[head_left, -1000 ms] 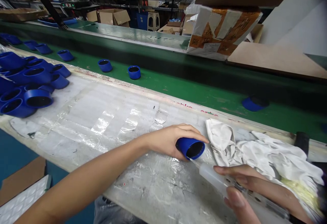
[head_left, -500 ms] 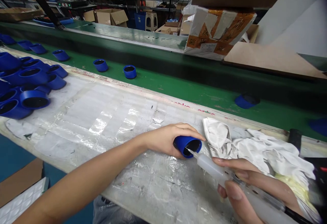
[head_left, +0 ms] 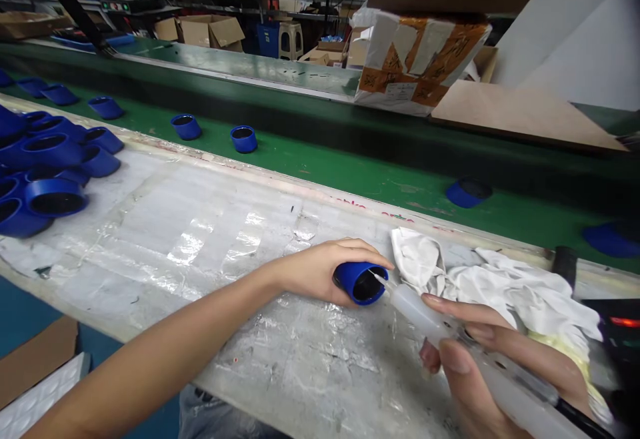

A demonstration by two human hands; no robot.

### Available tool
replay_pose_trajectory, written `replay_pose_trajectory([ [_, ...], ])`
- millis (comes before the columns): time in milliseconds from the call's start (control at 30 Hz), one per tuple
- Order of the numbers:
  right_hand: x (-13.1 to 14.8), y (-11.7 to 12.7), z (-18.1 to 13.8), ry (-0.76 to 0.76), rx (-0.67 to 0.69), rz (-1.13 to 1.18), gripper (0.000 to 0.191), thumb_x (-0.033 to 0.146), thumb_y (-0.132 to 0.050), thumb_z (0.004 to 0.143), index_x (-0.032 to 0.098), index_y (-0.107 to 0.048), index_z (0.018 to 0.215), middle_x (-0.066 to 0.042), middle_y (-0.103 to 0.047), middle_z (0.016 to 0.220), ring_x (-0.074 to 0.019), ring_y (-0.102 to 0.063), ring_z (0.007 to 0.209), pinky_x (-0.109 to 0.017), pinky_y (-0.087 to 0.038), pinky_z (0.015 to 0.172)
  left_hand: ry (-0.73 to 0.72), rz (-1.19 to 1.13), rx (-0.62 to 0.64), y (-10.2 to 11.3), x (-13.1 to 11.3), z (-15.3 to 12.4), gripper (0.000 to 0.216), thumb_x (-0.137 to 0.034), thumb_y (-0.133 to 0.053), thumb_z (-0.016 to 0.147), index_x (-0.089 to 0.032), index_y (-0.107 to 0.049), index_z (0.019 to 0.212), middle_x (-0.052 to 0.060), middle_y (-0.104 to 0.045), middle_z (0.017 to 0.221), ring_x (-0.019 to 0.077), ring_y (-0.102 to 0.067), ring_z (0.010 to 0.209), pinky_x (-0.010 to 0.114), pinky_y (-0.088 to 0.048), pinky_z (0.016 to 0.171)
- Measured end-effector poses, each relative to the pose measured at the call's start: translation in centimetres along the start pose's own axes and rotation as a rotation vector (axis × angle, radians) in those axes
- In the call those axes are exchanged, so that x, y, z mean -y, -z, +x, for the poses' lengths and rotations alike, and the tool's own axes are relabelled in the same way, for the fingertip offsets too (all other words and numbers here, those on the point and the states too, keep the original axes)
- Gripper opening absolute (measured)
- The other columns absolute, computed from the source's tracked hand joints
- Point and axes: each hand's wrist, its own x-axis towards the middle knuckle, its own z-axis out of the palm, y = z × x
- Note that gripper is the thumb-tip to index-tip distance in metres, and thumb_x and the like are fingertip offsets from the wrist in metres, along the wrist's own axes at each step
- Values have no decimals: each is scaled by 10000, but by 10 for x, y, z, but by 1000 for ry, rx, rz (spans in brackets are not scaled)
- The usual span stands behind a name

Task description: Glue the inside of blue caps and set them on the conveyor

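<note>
My left hand [head_left: 320,269] grips a blue plastic cap [head_left: 359,282] lying on its side on the tape-covered bench [head_left: 200,225], its open mouth turned to the right. My right hand [head_left: 480,365] holds a translucent syringe-like dispenser [head_left: 425,309], and its thin tip reaches into the mouth of the cap. A crumpled white cloth [head_left: 500,289] lies just behind both hands.
A heap of blue caps [head_left: 45,165] sits at the bench's left end. More blue caps [head_left: 243,139] ride on the green conveyor belt [head_left: 350,172] behind, one of them [head_left: 467,192] at the right. A taped cardboard box [head_left: 420,59] stands beyond the belt.
The dispenser tip has moved up from below the cap's rim into its mouth. The caps on the belt have drifted left in the picture.
</note>
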Motion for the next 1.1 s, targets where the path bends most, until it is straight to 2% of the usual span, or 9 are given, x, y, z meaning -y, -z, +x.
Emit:
replay_pose_trajectory([
  [200,-2,-1,1,-13,-47,-43,352,39,-778,874,239,-699,1152,-56,-791,1197,-255,-793,926,-366,-659,553,-2,8,-7,0,0,0,576,-244,-829,845,-232,-676,1401,123,-682,1427,280,-638,1346,395,-476,1173],
  [400,0,-5,2,-100,-100,-91,278,115,-795,889,259,-705,1109,-55,-803,1154,-163,-706,575,-333,-577,440,33,6,-22,0,-1,-1,594,-242,-834,830,-259,-681,1403,108,-680,1449,285,-641,1346,408,-476,1175],
  [500,-8,-8,-1,-124,-182,-150,154,276,-823,907,244,-718,1014,-81,-814,1049,-219,-754,619,-375,-630,496,28,-4,-24,1,-1,-1,577,-258,-837,834,-255,-688,1392,114,-688,1436,291,-645,1337,416,-480,1169],
  [567,-14,-11,-3,-123,-246,-204,228,423,-835,898,236,-706,925,-92,-808,933,-285,-794,707,-421,-671,564,20,-8,-28,1,-1,-1,566,-267,-839,836,-250,-690,1382,118,-694,1420,291,-650,1325,421,-485,1160],
  [633,-16,-14,-3,-124,-271,-230,285,479,-845,878,236,-696,889,-94,-801,888,-319,-806,765,-444,-686,601,12,-11,-34,2,-1,-1,558,-276,-842,837,-234,-690,1372,127,-698,1400,289,-654,1311,422,-492,1148],
  [733,-7,-16,2,-141,-276,-226,196,378,-839,883,243,-709,939,-70,-810,931,-268,-783,736,-371,-638,510,26,-14,-43,2,-2,-1,555,-281,-848,831,-234,-691,1362,126,-702,1381,288,-659,1294,425,-498,1135],
  [867,9,-11,9,-272,-222,-190,128,270,-846,865,235,-740,928,-60,-811,988,-144,-619,479,-304,-487,349,55,-18,-41,2,-3,-1,556,-286,-849,825,-258,-692,1357,110,-703,1383,291,-658,1291,430,-496,1131],
  [967,10,-5,8,-308,-167,-232,122,295,-852,874,215,-759,880,-76,-807,956,-135,-598,450,-303,-489,352,75,-17,-49,3,-3,-1,565,-292,-861,815,-253,-688,1351,108,-706,1372,288,-659,1287,425,-494,1133],
  [1100,6,-4,5,-262,-154,-255,161,275,-832,894,225,-728,1008,-76,-816,1030,-153,-651,505,-307,-549,420,93,-36,-58,3,-2,-1,578,-303,-876,803,-246,-679,1343,107,-701,1375,285,-652,1292,418,-483,1142],
])
